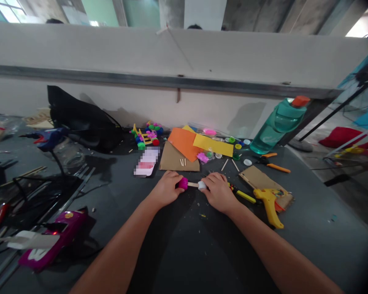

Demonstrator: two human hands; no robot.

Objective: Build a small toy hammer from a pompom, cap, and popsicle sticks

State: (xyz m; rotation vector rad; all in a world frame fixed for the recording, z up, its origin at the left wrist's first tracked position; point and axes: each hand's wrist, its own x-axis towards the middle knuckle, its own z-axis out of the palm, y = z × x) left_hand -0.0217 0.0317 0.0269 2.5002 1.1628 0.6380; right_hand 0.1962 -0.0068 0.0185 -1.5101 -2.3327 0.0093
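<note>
The wooden stick (193,185) lay with its long axis running left to right across the person's front, close to level, one end pointing at the left hand (167,188) and the other at the right hand (217,191). It was short, flat and pale, with a rounded magenta cap (183,183) at its left end and a white cap (202,185) at its right. The left hand was closed around the magenta cap, thumb and fingers pinching it; the right hand had its fingers curled over the white cap, thumb against the near side. All this sat low over the dark table (178,257), just in front of the brown cardboard (168,160). The screen of the phone (146,161) was blurred into blocks, and the sticker (69,215) on the magenta power strip (61,234) was too small to read.
</note>
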